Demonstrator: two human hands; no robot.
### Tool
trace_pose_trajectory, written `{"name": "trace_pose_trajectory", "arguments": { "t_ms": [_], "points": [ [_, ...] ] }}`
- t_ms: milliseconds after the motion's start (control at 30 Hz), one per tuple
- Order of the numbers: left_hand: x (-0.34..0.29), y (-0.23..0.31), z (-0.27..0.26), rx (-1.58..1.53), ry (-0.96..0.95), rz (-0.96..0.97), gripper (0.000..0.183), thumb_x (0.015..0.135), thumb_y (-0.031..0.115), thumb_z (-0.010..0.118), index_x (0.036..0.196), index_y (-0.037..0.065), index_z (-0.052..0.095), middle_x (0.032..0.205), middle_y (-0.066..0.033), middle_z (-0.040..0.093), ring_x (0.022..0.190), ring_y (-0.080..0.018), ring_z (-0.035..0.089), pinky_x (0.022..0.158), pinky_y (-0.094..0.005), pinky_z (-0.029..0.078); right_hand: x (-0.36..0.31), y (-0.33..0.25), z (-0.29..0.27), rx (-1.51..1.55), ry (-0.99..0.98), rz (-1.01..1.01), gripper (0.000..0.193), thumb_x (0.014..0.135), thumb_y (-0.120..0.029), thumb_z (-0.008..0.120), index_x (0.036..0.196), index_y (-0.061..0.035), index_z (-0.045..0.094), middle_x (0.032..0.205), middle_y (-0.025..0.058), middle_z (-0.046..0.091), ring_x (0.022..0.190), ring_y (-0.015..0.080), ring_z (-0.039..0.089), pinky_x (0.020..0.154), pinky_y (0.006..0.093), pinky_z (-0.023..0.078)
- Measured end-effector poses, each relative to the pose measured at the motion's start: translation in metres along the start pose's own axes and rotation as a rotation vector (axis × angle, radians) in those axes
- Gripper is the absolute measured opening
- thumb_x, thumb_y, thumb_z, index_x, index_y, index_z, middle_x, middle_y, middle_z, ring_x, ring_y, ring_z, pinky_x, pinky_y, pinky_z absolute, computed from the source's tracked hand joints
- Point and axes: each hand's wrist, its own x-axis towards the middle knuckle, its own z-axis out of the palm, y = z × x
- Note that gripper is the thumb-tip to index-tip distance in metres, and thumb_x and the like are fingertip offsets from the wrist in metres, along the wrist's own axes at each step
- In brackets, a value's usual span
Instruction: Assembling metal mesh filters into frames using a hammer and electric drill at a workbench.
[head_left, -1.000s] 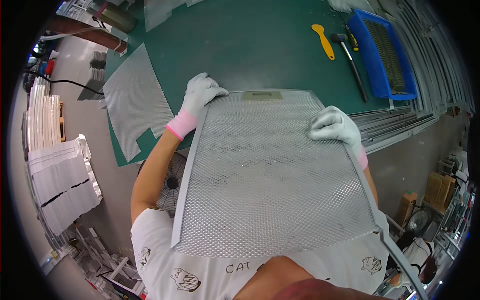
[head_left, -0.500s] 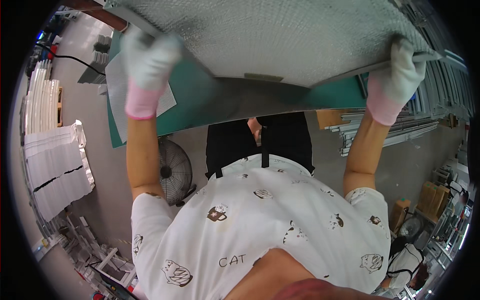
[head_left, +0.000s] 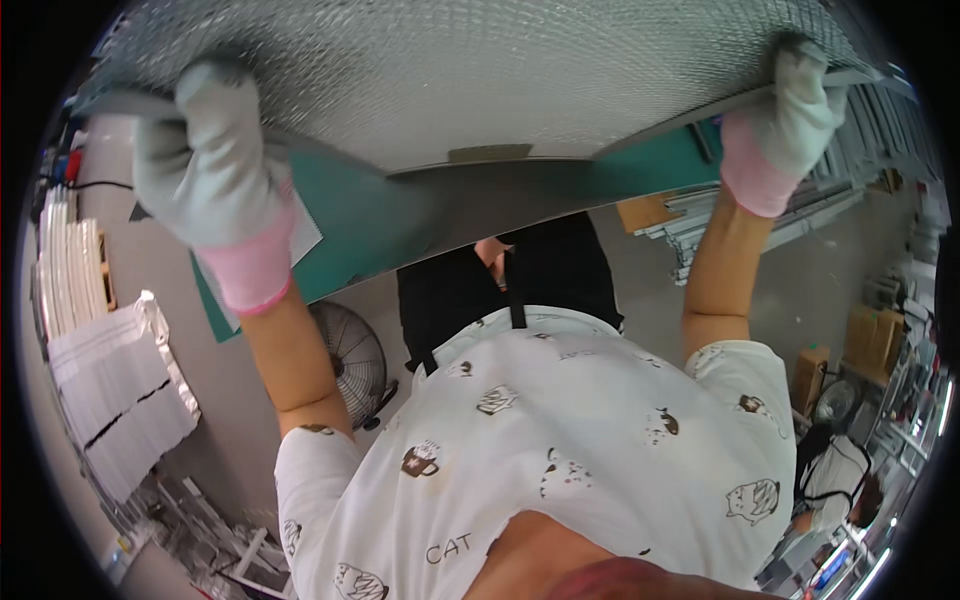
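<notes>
Mesh panel [head_left: 480, 90] btwn my L hand [head_left: 215, 150] & R hand [head_left: 785, 130], fingers [head_left: 212, 105] gripping its framed side edges; green tabletop [head_left: 345, 220] & floor fan [head_left: 345, 355] below 'em, fan nearer L.

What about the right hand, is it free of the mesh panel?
No, the right hand grips one side edge of the mesh panel, opposite the left hand.

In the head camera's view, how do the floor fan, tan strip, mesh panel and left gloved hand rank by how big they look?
Largest to smallest, by visible part:
1. Mesh panel, cut off by the picture's top
2. Left gloved hand
3. Floor fan, partly hidden
4. Tan strip
</notes>
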Motion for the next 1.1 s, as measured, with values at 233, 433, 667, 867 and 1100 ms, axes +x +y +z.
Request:
{"name": "trace_pose_trajectory", "arguments": {
  "t_ms": [233,433,667,867,1100],
  "points": [
    [-0.009,0.014,0.013,-0.443,0.113,-0.247,0.031,0.091,0.008,0.052,0.118,-0.006,0.048,0.099,-0.0018,0.055,0.079,-0.0074,0.048,0.075,-0.0207,0.041,0.005,-0.060,0.027,0.317,-0.092,0.300,0.014,0.077,-0.005,0.071,0.088,0.0015,0.067,0.077,0.0021,0.065,0.065,0.0084,0.057,0.062,0.0223,0.047],
    [-0.003,0.019,0.015,-0.523,0.026,-0.333,0.024,0.093,0.008,0.052,0.114,-0.004,0.052,0.092,0.0016,0.053,0.077,-0.0043,0.044,0.072,-0.0187,0.039,0.053,-0.087,0.027,0.553,-0.305,0.480,0.014,0.082,-0.012,0.066,0.090,-0.0017,0.063,0.082,0.0025,0.063,0.079,0.0090,0.057,0.073,0.0241,0.046],
    [0.041,0.020,0.013,-0.512,-0.077,-0.267,0.018,0.095,0.015,0.054,0.100,-0.001,0.062,0.091,0.0012,0.061,0.080,-0.0037,0.052,0.076,-0.0187,0.041,0.056,-0.077,0.039,0.380,-0.242,0.479,0.017,0.083,-0.016,0.065,0.091,-0.0015,0.060,0.081,0.0024,0.059,0.078,0.0101,0.054,0.074,0.0250,0.044],
    [0.049,0.018,0.024,-0.497,-0.122,-0.256,0.016,0.093,0.015,0.058,0.096,0.000,0.063,0.083,0.0045,0.058,0.076,-0.0026,0.048,0.074,-0.0194,0.039,0.100,-0.063,0.016,0.627,-0.086,0.451,0.031,0.088,-0.014,0.058,0.117,-0.0048,0.055,0.087,0.0097,0.062,0.077,0.0180,0.060,0.074,0.0265,0.049],
    [0.057,0.016,0.016,-0.437,-0.204,-0.332,0.015,0.094,0.016,0.058,0.099,0.002,0.063,0.079,0.0065,0.052,0.071,-0.0021,0.043,0.068,-0.0176,0.035,0.150,-0.094,0.020,-0.230,-0.866,0.046,0.053,0.090,-0.006,0.053,0.140,-0.0108,0.035,0.095,0.0089,0.063,0.090,0.0164,0.063,0.077,0.0296,0.050]
  ]
}}
